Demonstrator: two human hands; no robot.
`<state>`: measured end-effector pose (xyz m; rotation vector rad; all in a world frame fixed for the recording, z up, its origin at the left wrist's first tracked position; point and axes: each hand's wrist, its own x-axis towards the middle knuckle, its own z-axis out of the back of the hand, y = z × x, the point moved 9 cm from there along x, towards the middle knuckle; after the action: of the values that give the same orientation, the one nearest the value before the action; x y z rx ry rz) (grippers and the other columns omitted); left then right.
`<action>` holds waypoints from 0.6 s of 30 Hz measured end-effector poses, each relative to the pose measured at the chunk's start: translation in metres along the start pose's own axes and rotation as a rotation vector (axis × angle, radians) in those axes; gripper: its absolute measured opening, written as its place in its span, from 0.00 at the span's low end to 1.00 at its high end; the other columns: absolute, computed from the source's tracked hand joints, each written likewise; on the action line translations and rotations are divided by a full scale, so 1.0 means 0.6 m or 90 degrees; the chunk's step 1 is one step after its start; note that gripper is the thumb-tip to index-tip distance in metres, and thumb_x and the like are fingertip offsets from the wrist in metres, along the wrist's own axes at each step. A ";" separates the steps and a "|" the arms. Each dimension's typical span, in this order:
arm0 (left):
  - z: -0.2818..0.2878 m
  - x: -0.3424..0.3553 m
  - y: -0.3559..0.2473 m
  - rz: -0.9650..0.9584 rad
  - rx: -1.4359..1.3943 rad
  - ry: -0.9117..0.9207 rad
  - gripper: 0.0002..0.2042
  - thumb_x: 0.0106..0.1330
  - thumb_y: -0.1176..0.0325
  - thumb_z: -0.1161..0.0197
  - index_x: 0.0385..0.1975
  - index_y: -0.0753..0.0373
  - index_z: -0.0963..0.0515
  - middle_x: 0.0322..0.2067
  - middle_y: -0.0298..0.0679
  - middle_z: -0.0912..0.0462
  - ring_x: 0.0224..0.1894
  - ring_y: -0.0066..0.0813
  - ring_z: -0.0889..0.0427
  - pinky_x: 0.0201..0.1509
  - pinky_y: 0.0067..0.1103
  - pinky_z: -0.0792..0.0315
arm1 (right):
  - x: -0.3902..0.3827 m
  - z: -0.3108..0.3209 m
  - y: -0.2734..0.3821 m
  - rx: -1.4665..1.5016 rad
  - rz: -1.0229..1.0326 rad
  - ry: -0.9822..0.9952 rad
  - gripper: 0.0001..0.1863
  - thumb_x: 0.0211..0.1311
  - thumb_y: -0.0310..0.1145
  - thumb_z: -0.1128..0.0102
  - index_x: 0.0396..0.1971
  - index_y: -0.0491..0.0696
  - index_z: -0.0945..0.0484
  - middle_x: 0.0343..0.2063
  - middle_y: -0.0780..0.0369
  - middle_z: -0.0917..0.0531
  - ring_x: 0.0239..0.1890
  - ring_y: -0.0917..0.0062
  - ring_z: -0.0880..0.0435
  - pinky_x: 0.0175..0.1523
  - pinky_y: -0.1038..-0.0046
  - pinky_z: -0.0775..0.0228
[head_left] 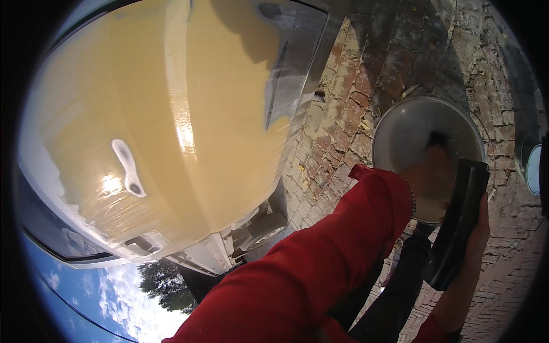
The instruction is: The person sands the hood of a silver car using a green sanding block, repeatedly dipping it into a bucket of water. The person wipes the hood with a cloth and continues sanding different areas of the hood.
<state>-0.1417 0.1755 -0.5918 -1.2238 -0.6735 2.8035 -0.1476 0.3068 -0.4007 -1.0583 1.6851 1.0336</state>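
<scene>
My left hand [434, 171] reaches down into a round metal basin [394, 123] of murky greyish-brown water. It looks blurred there, and its fingers cannot be made out. A dark patch shows at its tip; whether that is a held piece or a shadow, I cannot tell. My right hand [479, 234] is closed around a long black block [456, 228], like a hand sanding block, tilted upright beside the basin's near right rim. Left of my red sleeve stands a car door or side panel [223, 143], sanded yellow with pale, wet-looking patches.
Old brick paving [320, 166] runs under the basin. A white round container [534, 168] stands at the far right. Below the vehicle panel a wheel [263, 231] shows. My dark-trousered legs [394, 286] are near the basin.
</scene>
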 end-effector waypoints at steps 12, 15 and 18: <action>0.382 -0.421 0.068 0.021 -1.085 -0.049 0.24 0.82 0.58 0.54 0.18 0.59 0.32 0.16 0.38 0.30 0.20 0.33 0.31 0.28 0.29 0.35 | -0.088 -0.020 -0.023 0.057 0.003 0.056 0.32 0.81 0.61 0.58 0.53 0.45 0.20 0.32 0.55 0.13 0.25 0.71 0.15 0.31 0.69 0.19; 0.651 -0.698 0.108 -0.043 -0.082 -0.524 0.19 0.82 0.59 0.52 0.52 0.70 0.21 0.50 0.57 0.16 0.54 0.47 0.16 0.61 0.40 0.25 | -0.101 -0.037 -0.042 0.033 -0.002 0.104 0.33 0.79 0.64 0.54 0.53 0.46 0.19 0.30 0.57 0.12 0.27 0.73 0.13 0.31 0.71 0.18; 0.684 -0.749 0.143 0.213 0.630 -0.407 0.34 0.76 0.48 0.41 0.74 0.64 0.37 0.73 0.52 0.35 0.75 0.48 0.34 0.76 0.45 0.41 | -0.115 -0.062 -0.065 0.057 -0.028 0.149 0.33 0.79 0.63 0.54 0.53 0.45 0.19 0.30 0.57 0.13 0.29 0.71 0.13 0.33 0.69 0.18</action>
<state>-0.1034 -0.1383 -0.0646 -0.2636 0.9545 3.0236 -0.1018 0.2756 -0.3331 -1.1889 1.8668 0.8236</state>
